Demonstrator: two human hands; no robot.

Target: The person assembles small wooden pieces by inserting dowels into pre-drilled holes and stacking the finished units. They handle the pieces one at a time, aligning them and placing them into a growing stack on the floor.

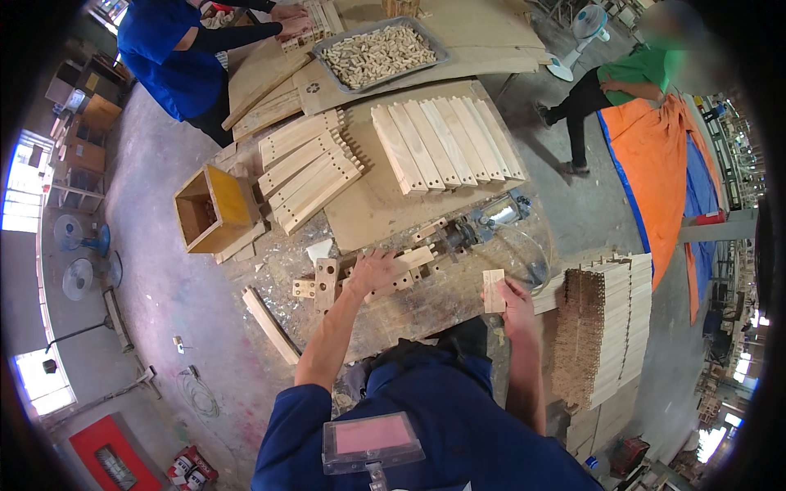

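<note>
My right hand [517, 306] is closed on a short pale wooden board [494, 291], held upright over the near edge of the workbench [442, 304]. My left hand [370, 273] lies with fingers stretched out over a wooden jig; what is under the palm is hidden. Just right of those fingers a wooden piece [416, 259] sticks out. Beside the left hand stands a drilled wooden block [326, 280], with a smaller holed block [304, 288] next to it. Beyond the jig sits a metal clamp cylinder [496, 216] with a hose.
Doweled slats lie in two groups, left [309, 182] and right [446, 146]. Farther back is a metal tray [442, 59] of dowels. A yellow box [232, 196] stands left; stacked slats [612, 327] stand right. One co-worker [176, 65] works at far left, another [639, 78] walks at right.
</note>
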